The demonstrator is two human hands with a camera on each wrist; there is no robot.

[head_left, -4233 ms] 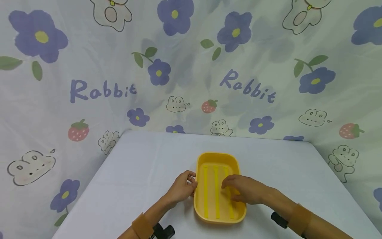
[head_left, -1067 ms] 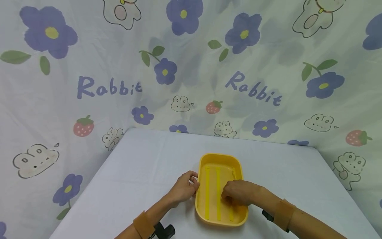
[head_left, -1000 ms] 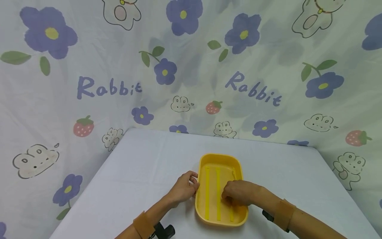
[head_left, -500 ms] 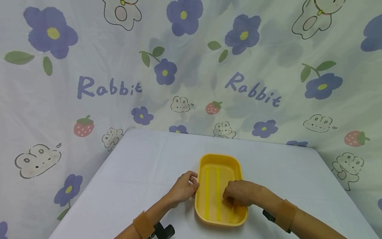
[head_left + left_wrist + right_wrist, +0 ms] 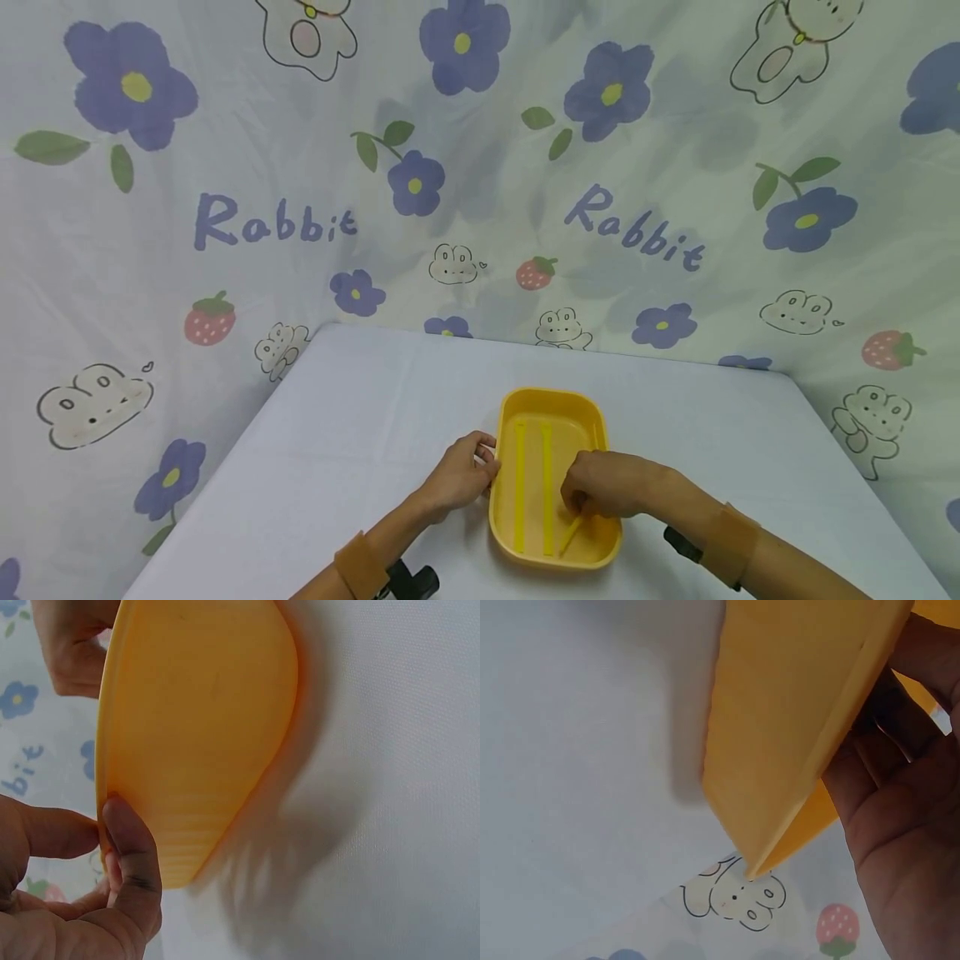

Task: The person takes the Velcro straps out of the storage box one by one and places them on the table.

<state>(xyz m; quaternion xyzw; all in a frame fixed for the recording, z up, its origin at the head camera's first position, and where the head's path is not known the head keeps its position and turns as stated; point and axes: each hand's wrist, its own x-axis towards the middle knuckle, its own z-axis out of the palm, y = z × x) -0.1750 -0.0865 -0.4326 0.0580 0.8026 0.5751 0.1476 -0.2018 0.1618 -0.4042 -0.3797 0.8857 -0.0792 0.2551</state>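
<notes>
Yellow tray (image 5: 533,492) on the white table (image 5: 375,400), its long axis running away from the wearer. On its floor I see the left strip (image 5: 520,487) and the middle strip (image 5: 547,492), both flat, lengthwise, nearly parallel and apart from each other. The third strip (image 5: 572,535) slants across the near right part of the floor; one end shows below the right hand (image 5: 611,483), and the rest is covered by it.

Right hand: over the tray's right wall, fingers curled down inside. I read it as pinching the third strip, though the fingertips are hidden from me in the head view, and my right wrist view gives only palm and fingers beside the wall, with no strip in sight.

Left hand (image 5: 459,471): pinches the left rim of the tray, one digit on the inner side and another against the outer wall, as my left wrist view shows; I judge that this steadies the tray.

Progress, in my judgement: partway. Done, as far as I can see: the third strip is in hand and lies out of line with the other two. Left: that strip is not yet out of the tray or laid parallel to its neighbours, while the left strip and the middle strip have no hand on them. Whether the third strip is lifted from the floor along its whole length, I cannot tell.
</notes>
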